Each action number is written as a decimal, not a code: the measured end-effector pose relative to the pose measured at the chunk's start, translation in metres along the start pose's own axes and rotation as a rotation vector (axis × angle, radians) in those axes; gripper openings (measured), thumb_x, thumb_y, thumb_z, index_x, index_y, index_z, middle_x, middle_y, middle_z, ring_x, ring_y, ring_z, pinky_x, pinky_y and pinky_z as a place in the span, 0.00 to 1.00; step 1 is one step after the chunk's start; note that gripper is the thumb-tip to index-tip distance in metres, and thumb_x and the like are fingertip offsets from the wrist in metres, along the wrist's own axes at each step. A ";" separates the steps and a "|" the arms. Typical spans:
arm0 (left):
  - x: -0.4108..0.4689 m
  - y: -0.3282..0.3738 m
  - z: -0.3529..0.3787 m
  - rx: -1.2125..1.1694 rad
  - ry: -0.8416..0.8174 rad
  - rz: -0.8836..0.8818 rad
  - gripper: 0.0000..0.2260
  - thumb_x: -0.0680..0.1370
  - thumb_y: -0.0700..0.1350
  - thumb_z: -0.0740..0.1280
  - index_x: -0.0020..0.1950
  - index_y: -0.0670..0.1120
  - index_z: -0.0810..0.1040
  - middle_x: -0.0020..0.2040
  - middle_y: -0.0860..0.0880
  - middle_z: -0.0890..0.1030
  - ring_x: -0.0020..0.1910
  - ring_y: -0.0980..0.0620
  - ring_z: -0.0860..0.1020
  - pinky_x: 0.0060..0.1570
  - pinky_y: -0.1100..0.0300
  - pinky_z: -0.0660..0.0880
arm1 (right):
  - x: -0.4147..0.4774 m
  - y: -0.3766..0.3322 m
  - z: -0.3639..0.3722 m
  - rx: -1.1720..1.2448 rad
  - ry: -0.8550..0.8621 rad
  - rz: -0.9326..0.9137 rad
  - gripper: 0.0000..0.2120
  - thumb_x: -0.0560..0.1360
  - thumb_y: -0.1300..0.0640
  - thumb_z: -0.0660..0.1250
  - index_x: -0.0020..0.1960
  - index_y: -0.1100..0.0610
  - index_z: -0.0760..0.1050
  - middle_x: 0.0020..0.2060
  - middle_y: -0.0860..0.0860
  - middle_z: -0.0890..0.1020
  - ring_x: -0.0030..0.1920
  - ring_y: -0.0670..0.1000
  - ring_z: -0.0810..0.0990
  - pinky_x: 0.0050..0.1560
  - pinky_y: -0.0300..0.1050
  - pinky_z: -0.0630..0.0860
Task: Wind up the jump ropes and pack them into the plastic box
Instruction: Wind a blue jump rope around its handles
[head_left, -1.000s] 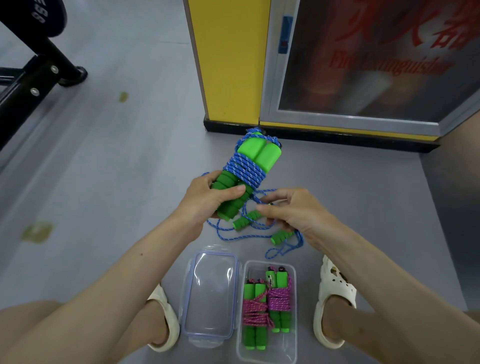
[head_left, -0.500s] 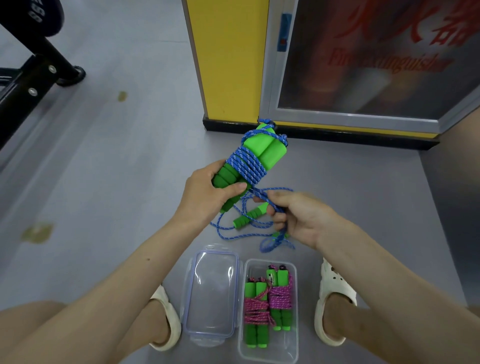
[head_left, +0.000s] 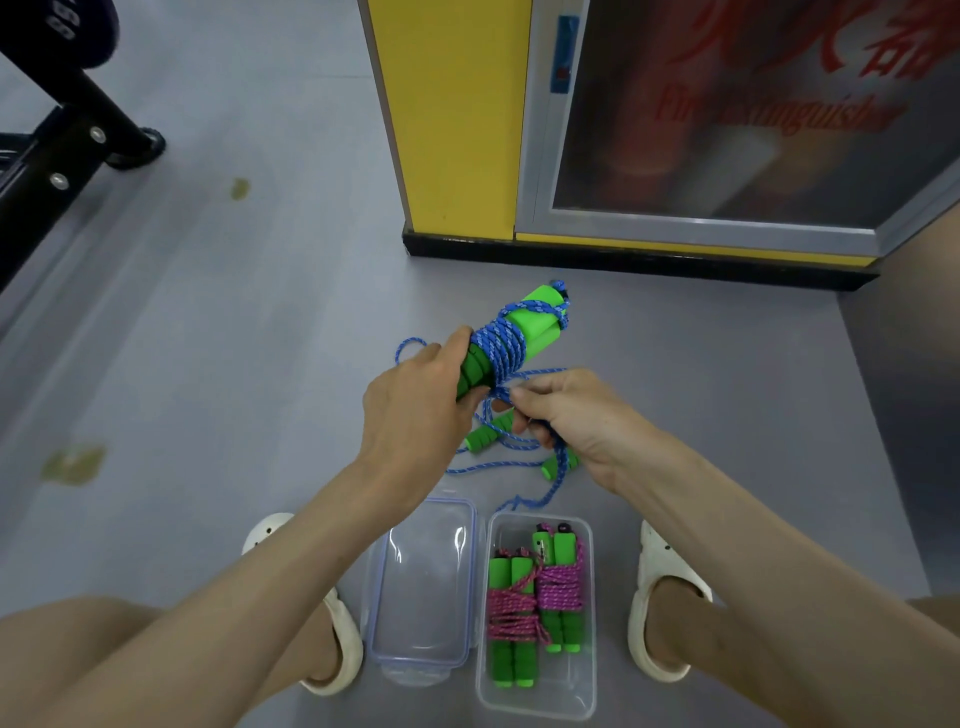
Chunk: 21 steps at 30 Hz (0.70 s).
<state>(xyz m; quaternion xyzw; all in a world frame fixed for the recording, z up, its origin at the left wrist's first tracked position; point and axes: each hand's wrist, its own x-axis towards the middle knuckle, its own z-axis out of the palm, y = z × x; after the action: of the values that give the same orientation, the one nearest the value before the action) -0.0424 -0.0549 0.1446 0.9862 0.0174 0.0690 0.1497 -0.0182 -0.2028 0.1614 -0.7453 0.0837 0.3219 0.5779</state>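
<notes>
1. Gripping the green foam handles (head_left: 537, 318) low, the left hand (head_left: 415, 410) holds the half-wound blue rope (head_left: 501, 343) above the floor (head_left: 249, 364).
2. Right hand (head_left: 576, 421) pinches the rope's slack run just beside the coil.
3. It looks light, limp and quick to tangle; I would keep it taut and hold close to the coil.
4. Foam should give, so wraps bite.
5. Box (head_left: 535, 699) lies between the feet, pink ropes (head_left: 535, 597) inside, lid (head_left: 421, 587) beside it.
</notes>
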 end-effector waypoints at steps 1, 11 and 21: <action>-0.001 0.001 0.002 0.018 -0.023 0.011 0.21 0.76 0.53 0.67 0.68 0.50 0.68 0.46 0.49 0.79 0.41 0.45 0.78 0.33 0.56 0.69 | 0.000 0.000 0.001 -0.003 0.002 -0.005 0.11 0.80 0.61 0.61 0.41 0.60 0.79 0.27 0.50 0.76 0.25 0.44 0.66 0.26 0.32 0.65; -0.015 0.014 0.011 -0.033 -0.183 0.119 0.32 0.77 0.40 0.62 0.78 0.45 0.51 0.69 0.47 0.69 0.57 0.45 0.74 0.41 0.60 0.63 | 0.000 0.008 0.000 0.040 0.007 -0.019 0.13 0.78 0.55 0.64 0.38 0.61 0.76 0.27 0.50 0.77 0.25 0.44 0.67 0.27 0.34 0.66; -0.006 0.017 0.011 -0.677 -0.337 0.066 0.34 0.74 0.36 0.67 0.77 0.48 0.58 0.73 0.47 0.61 0.72 0.51 0.61 0.69 0.61 0.62 | 0.006 0.006 -0.007 0.193 0.198 0.009 0.20 0.74 0.45 0.68 0.32 0.60 0.75 0.27 0.53 0.74 0.24 0.47 0.64 0.28 0.39 0.62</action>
<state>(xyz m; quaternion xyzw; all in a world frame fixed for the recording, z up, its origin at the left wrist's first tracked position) -0.0469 -0.0750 0.1390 0.8784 -0.0631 -0.0877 0.4656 -0.0138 -0.2100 0.1539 -0.7139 0.1742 0.2398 0.6344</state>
